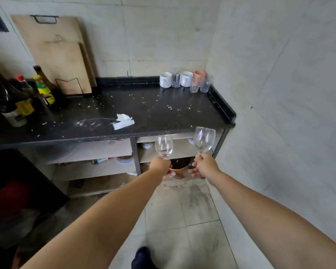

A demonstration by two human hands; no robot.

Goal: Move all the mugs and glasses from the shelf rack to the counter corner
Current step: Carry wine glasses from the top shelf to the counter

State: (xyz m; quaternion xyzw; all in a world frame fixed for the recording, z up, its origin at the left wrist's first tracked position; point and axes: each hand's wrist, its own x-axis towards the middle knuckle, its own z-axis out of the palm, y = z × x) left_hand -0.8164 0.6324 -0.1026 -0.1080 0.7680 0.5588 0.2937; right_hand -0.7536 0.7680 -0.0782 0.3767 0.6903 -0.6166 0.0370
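Observation:
My left hand (159, 166) grips the stem of a clear wine glass (164, 145), held upright in front of the shelf rack (136, 152) under the counter. My right hand (204, 165) holds a second, larger wine glass (204, 138) by its stem, its bowl level with the counter's front edge. In the far right corner of the black counter (144, 111) stand two white mugs (165, 80) (186, 79), a pinkish cup (199, 76) and three clear tumblers (176, 79) (194, 85) (206, 84). More white crockery (146, 145) shows on the upper shelf.
Dark sauce bottles (17, 98) crowd the counter's left end, below wooden cutting boards (54, 53) leaning on the wall. A crumpled white tissue (123, 121) lies mid-counter among crumbs. A dark pot (179, 165) sits low behind my hands. The tiled wall (279, 94) closes the right side.

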